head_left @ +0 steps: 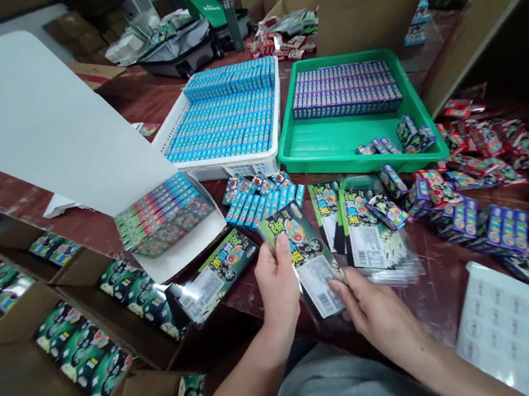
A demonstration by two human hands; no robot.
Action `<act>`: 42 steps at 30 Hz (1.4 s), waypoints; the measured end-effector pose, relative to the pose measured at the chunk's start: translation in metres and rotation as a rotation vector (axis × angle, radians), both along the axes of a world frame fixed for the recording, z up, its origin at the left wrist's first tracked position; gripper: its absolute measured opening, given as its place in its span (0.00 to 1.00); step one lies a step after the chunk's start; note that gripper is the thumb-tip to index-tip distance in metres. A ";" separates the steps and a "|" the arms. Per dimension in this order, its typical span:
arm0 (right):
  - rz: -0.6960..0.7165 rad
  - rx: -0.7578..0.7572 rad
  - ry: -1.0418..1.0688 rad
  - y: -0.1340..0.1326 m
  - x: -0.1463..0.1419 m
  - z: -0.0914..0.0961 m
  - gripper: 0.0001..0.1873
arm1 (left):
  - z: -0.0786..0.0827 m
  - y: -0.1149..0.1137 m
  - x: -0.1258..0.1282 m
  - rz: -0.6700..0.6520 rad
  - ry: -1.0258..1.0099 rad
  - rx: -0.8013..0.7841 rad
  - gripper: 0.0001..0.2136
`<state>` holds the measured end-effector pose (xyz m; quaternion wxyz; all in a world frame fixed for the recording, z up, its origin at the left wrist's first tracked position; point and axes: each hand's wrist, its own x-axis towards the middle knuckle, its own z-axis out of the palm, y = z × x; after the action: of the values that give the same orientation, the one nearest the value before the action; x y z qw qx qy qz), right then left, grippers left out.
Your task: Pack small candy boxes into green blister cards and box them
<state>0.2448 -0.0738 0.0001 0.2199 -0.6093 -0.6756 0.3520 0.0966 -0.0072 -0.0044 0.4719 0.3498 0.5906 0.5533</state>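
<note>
A dark printed packet (300, 246) with a white barcode label is gripped between both my hands, tilted toward me above the table. My left hand (277, 283) pinches its left edge, thumb on the front. On the lower right corner, my right hand (371, 305) closes with its thumb over the label edge. Just right of it lies a stack of similar packets in clear sleeves (373, 240). Another such packet (216, 273) rests to the left of my hands. Beyond the held packet sit several small blue boxes (260, 205).
Behind stand a white basket (239, 167) of blue boxes and a green tray (331, 146) with purple boxes. Open cartons (33, 392) of packets are at lower left, near a white box (183, 259) of colourful boxes. Purple boxes (496, 230) and a round-sticker sheet (524, 323) lie right.
</note>
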 end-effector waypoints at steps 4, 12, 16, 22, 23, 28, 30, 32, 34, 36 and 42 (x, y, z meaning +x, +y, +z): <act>0.142 -0.106 0.061 0.000 0.023 -0.007 0.21 | -0.016 -0.027 -0.019 -0.151 -0.131 -0.183 0.23; 0.330 0.259 -0.277 0.087 0.137 0.049 0.31 | 0.026 -0.017 -0.092 -0.708 1.080 -0.231 0.21; 0.443 0.270 -0.241 0.129 0.151 0.069 0.23 | 0.067 0.050 -0.074 -0.781 1.381 0.224 0.17; 0.411 0.356 -0.706 0.149 0.166 0.016 0.43 | 0.063 0.155 -0.017 -1.163 1.535 0.608 0.45; 0.415 0.362 -0.758 0.148 0.166 0.007 0.42 | 0.058 0.165 -0.011 -1.222 1.563 0.600 0.46; 0.375 0.403 -0.693 0.130 0.154 0.010 0.37 | 0.053 0.183 0.006 -1.315 1.606 0.599 0.40; 0.330 0.385 -0.527 0.112 0.148 0.029 0.42 | 0.063 0.170 0.010 -1.236 1.562 0.668 0.40; 0.282 0.324 -0.311 0.084 0.143 0.044 0.47 | 0.074 0.144 0.016 -1.203 1.499 0.738 0.40; 0.226 0.255 -0.097 0.050 0.138 0.047 0.51 | 0.079 0.109 0.028 -1.276 1.444 0.758 0.39; 0.160 0.199 0.045 0.014 0.135 0.036 0.51 | 0.072 0.074 0.043 -1.398 1.377 0.762 0.40; 0.015 0.154 -0.186 -0.052 0.140 -0.017 0.51 | 0.021 0.032 0.081 -1.561 1.101 0.779 0.54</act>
<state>0.3852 -0.1258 -0.0171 0.1996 -0.6157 -0.7227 0.2426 0.1779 0.0245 0.0162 0.2177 0.9694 0.1130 0.0087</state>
